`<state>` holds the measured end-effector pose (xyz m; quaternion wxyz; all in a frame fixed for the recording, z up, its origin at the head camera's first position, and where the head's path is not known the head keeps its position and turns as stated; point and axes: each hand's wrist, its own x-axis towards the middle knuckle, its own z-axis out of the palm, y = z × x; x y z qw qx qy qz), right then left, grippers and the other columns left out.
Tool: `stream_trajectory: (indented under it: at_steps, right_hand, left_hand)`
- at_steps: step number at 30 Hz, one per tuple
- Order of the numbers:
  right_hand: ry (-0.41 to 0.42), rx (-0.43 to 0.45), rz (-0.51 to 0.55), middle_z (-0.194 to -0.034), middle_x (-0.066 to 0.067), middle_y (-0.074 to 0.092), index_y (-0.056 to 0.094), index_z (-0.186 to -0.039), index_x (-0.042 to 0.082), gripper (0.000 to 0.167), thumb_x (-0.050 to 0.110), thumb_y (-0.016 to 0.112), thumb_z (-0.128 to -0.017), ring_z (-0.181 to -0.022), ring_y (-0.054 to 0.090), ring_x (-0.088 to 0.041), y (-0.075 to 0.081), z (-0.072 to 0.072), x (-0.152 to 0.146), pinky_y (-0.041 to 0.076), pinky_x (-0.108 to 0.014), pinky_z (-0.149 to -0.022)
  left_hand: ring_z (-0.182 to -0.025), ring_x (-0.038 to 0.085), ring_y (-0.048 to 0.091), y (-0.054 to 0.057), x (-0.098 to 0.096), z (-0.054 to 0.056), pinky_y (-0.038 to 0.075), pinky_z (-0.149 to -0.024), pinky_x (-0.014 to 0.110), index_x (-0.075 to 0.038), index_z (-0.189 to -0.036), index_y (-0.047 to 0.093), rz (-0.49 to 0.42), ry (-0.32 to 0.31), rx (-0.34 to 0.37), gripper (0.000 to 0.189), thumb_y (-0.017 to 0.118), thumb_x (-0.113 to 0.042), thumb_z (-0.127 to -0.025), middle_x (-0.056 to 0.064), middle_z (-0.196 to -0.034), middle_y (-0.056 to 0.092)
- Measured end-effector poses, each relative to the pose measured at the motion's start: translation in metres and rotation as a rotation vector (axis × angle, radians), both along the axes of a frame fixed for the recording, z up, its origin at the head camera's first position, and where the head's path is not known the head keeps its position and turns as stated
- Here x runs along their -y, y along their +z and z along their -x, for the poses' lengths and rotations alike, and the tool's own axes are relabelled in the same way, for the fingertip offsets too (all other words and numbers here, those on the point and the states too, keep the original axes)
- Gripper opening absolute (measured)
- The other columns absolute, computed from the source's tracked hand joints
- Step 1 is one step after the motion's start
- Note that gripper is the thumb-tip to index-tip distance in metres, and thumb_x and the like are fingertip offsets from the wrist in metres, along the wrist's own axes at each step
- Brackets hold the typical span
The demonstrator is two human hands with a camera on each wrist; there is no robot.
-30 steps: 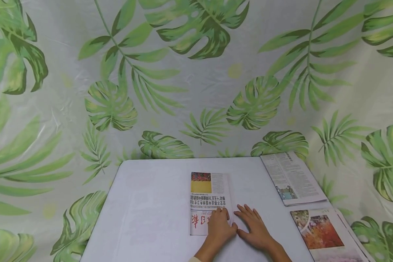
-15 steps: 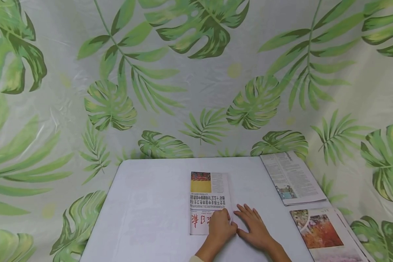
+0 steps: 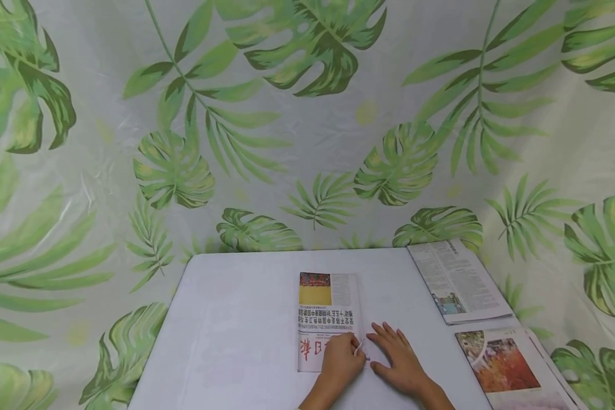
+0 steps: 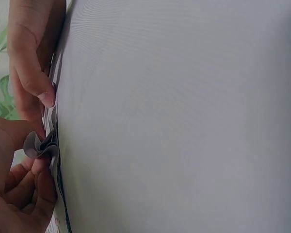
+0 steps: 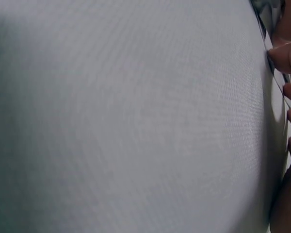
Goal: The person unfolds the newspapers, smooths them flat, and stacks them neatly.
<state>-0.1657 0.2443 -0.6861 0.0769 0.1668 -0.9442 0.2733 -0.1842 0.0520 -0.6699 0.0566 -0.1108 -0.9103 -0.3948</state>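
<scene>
A folded newspaper (image 3: 315, 319) with a yellow picture and red characters lies upside down to the camera on the white table. At its near right corner, my left hand (image 3: 338, 361) pinches the paper's edge between thumb and curled fingers. The left wrist view shows that edge bunched into a crumpled curl (image 4: 38, 146) in the grip. My right hand (image 3: 398, 359) rests with spread, fairly straight fingers along the newspaper's right side. Its thumb (image 5: 283, 57) points toward the left hand, fingertips right at the paper's edge in the right wrist view.
A folded newspaper (image 3: 458, 279) lies at the table's back right. Nearer on the right sits another printed stack (image 3: 512, 367) with a red-orange picture. Behind the white table (image 3: 236, 319) hangs a leaf-patterned curtain (image 3: 307, 142).
My left hand has curled its fingers and drawn slightly back, now lifting and crumpling the newspaper's corner. The right hand stays almost where it was. The camera view has shifted slightly.
</scene>
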Motion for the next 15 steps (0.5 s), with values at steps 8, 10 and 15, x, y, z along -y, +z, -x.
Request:
stream_trajectory:
  at_steps: [8,10,15]
  right_hand:
    - [-0.005,0.018,-0.006,-0.157,-0.005,0.052,0.066,-0.137,0.022,0.058,0.048,0.075,-0.087,-0.15,0.038,-0.039,0.0004,0.0005,0.0005,0.021,-0.064,-0.119]
    - [-0.011,0.033,-0.009,-0.157,-0.005,0.051,0.066,-0.137,0.023,0.058,0.053,0.073,-0.088,-0.15,0.038,-0.039,0.0013,0.0001,0.0013,0.02,-0.066,-0.12]
    - [-0.026,0.035,-0.015,-0.158,-0.005,0.051,0.066,-0.137,0.025,0.059,0.056,0.072,-0.087,-0.151,0.037,-0.039,0.0015,-0.0001,0.0032,0.02,-0.067,-0.12]
  left_hand:
    - [-0.053,-0.006,0.046,0.0013,0.0066,-0.0022,0.039,-0.05,0.013,-0.011,-0.084,0.074,-0.087,-0.046,0.042,0.006,0.074,-0.008,-0.078,-0.014,-0.061,0.059]
    - [-0.053,-0.006,0.047,0.001,0.0078,-0.0029,0.04,-0.051,0.013,-0.01,-0.085,0.074,-0.113,-0.051,0.047,0.008,0.073,-0.006,-0.078,-0.015,-0.062,0.059]
    - [-0.053,-0.007,0.048,0.0018,0.0107,-0.0042,0.042,-0.05,0.013,-0.008,-0.085,0.075,-0.168,-0.044,0.061,0.008,0.073,-0.006,-0.078,-0.014,-0.063,0.061]
